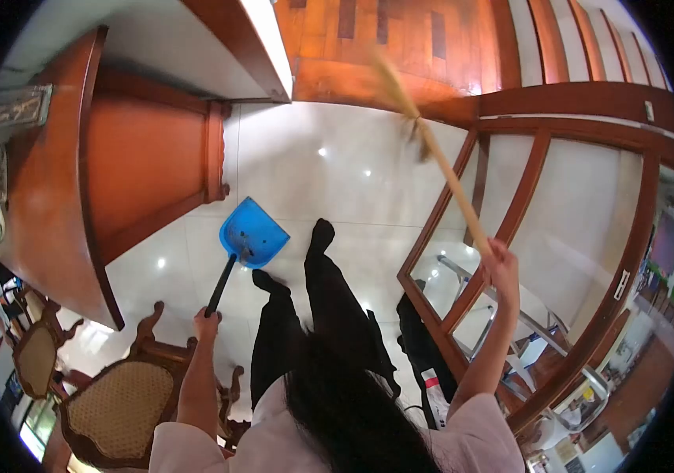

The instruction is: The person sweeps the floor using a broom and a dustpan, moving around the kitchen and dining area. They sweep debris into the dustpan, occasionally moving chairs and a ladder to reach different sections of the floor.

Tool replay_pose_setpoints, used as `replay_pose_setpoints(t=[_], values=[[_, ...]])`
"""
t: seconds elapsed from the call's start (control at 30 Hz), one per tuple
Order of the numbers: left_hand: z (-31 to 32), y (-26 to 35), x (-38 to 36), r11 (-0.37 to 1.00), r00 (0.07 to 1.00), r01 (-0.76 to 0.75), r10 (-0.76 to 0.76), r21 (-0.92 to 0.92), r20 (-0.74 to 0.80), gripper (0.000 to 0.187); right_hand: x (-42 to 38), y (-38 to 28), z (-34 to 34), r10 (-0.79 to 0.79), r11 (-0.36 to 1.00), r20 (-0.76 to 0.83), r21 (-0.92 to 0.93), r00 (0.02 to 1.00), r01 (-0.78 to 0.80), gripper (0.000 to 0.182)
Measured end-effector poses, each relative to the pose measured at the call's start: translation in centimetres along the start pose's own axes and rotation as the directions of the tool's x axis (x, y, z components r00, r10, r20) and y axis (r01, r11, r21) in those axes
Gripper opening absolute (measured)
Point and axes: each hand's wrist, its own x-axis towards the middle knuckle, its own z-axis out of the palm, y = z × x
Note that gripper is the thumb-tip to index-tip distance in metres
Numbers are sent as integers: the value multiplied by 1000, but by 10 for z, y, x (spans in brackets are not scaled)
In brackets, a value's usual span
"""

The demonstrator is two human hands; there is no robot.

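A blue dustpan [262, 225] with dark debris in it is low over the pale tiled floor, left of my feet. My left hand [207, 322] is closed round the end of its black handle. On the right, my right hand [499, 266] grips the lower end of a long light-coloured broom handle [453, 183]. The broom slants away to the upper left, and its far end is blurred near the wooden floor. A dark tuft, too smeared to make out, shows partway along it.
A wooden cabinet [148, 150] stands at the left, with cane-seated chairs [120, 406] below it. Wood-framed glass doors [530, 185] are on the right. Reddish wooden flooring [321, 39] begins beyond the tiles.
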Motion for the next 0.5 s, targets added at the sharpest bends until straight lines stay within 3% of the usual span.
replay_pose_setpoints(t=[0.1,0.17,0.2,0.23,0.27,0.33,0.43,0.47,0.5], values=[[-2,-9,-5,999,997,42,-41,19,-68,14,95,-4,45,-76,989,24,-126,997,78,31],[5,-26,1,992,995,97,-94,-79,44,15,136,-1,101,-42,999,19,5,999,42,26],[7,-26,1,994,997,71,-70,-86,14,20,150,9,134,-12,1000,3,-20,1000,12,25],[10,-21,0,992,997,81,-80,-92,13,20,148,16,167,-41,997,19,-59,999,42,26],[13,-13,-3,989,996,88,-91,-122,-22,22,173,63,204,-175,942,32,-283,984,177,26],[18,-6,-2,982,992,101,-112,-159,-57,26,100,39,251,-143,813,39,-565,989,140,29],[20,-5,3,973,996,89,-84,-211,31,30,17,36,258,0,726,163,-678,987,112,32],[17,-4,2,963,993,101,-83,-250,82,29,11,64,251,-118,749,236,-616,964,243,30],[23,-11,3,983,1000,24,-26,-181,-7,27,5,76,234,-38,850,222,-505,974,148,27]])
